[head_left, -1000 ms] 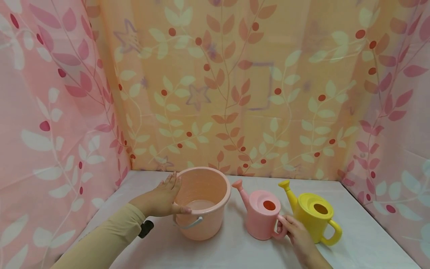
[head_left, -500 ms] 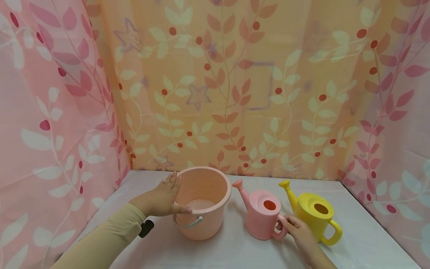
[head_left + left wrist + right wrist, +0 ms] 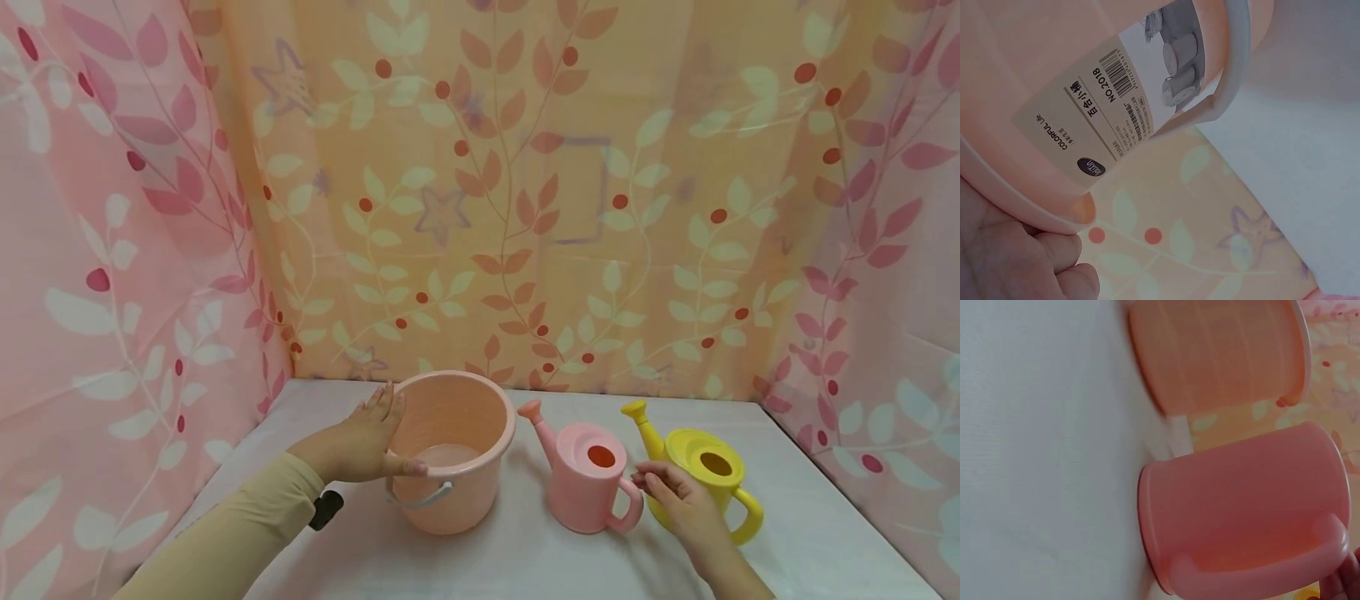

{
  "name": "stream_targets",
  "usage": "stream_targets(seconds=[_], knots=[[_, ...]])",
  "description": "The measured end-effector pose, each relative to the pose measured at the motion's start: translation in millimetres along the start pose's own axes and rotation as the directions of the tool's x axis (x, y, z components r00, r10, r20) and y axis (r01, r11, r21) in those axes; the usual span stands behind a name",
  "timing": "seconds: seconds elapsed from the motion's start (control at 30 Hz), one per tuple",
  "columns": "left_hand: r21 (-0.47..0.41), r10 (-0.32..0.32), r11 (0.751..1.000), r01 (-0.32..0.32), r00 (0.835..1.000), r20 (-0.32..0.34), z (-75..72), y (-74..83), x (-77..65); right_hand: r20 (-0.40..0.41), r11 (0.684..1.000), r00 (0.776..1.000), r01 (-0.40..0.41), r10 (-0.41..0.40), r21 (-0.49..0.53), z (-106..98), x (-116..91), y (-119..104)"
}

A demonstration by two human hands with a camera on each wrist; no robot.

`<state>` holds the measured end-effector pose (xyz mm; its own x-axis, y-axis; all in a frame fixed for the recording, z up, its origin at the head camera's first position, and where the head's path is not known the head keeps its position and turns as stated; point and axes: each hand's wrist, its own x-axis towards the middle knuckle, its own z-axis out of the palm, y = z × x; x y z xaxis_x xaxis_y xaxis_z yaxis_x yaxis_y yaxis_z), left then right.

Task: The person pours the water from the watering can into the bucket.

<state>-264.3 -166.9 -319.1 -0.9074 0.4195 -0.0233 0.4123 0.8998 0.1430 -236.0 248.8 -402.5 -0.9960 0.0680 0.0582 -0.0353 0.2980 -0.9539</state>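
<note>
My left hand [image 3: 352,446] lies against the left side of a peach plastic bucket [image 3: 468,500], fingers spread along the rim and thumb over its near edge. In the left wrist view the bucket [image 3: 1016,56] shows a printed label and a grey-white bail handle [image 3: 1235,69]. My right hand [image 3: 682,500], fingers loosely bent, is just right of the pink watering can [image 3: 581,492] and holds nothing. The can stands upright, its spout toward the bucket and its handle toward my hand. Partly behind that hand stands a yellow watering can [image 3: 686,458].
All three vessels stand in a row on a white-covered table [image 3: 555,575]. A floral cloth backdrop [image 3: 525,208] rises behind them, with pink floral cloth [image 3: 135,317] at the sides. A small dark object [image 3: 326,510] sits at my left wrist.
My right hand has let go of the pink watering can's handle and moved slightly up and right, away from it. The left hand and the bucket have stayed put.
</note>
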Motion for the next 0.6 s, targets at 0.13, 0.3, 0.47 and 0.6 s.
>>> stream_targets(seconds=[0.13, 0.3, 0.47, 0.6], knots=[[-0.005, -0.002, 1.000, 0.002, 1.000, -0.001, 1.0, -0.5, 0.6, -0.020, 0.998, 0.999, 0.036, -0.037, -0.056, -5, -2, -7], [-0.005, -0.007, 1.000, 0.007, 1.000, 0.004, 1.6, -1.3, 1.1, -0.034, 0.992, 0.997, 0.073, -0.077, -0.099, -14, -5, -15], [0.000, 0.001, 1.000, -0.001, 1.000, -0.001, 0.6, -0.9, 0.6, -0.040, 0.977, 0.985, 0.162, -0.169, -0.138, -28, -8, -22], [-0.003, 0.000, 1.000, 0.000, 1.000, -0.003, 0.6, -1.1, 0.6, -0.062, 0.959, 0.968, 0.229, -0.242, -0.166, -44, -11, -24]])
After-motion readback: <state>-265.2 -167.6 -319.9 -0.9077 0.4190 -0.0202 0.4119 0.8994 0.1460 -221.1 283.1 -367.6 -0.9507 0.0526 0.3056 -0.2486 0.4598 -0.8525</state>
